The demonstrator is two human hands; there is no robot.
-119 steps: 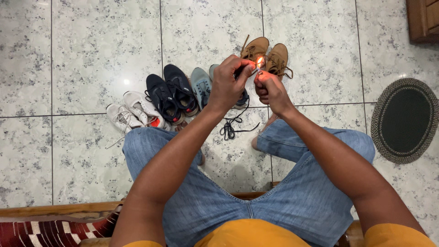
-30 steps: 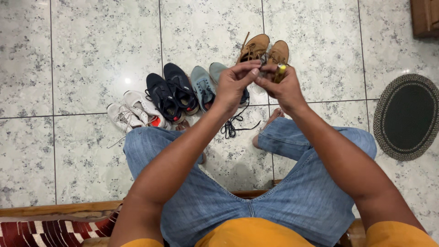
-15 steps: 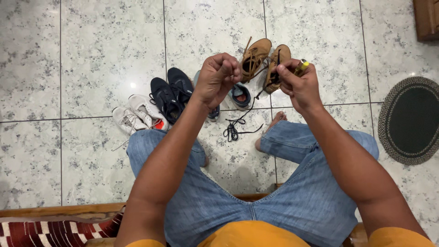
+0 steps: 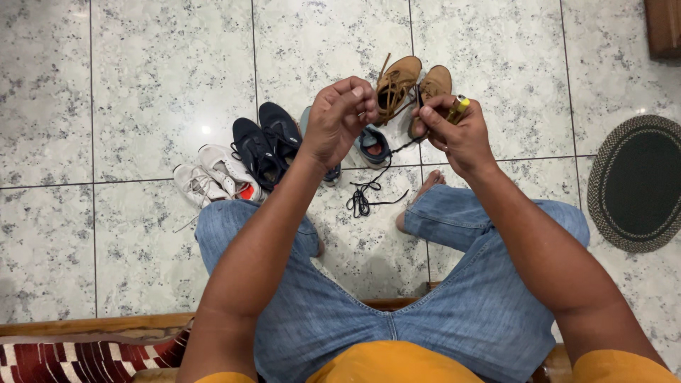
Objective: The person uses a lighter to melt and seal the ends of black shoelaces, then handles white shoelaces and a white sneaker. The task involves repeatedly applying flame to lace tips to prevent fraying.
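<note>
Overhead, right hand [image 4: 460, 138] grips yellow lighter [image 4: 457, 108] unlit and pinches black shoelace [image 4: 369, 188]; left hand [image 4: 340, 120] fingers closed on its end, lace unthreaded.

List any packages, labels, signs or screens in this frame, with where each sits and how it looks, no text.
None in view: no package, label, sign or screen.
Nearest thing of that sort: a small yellow lighter with a metal top, held in the right hand; any marking on it is too small to see.
</note>
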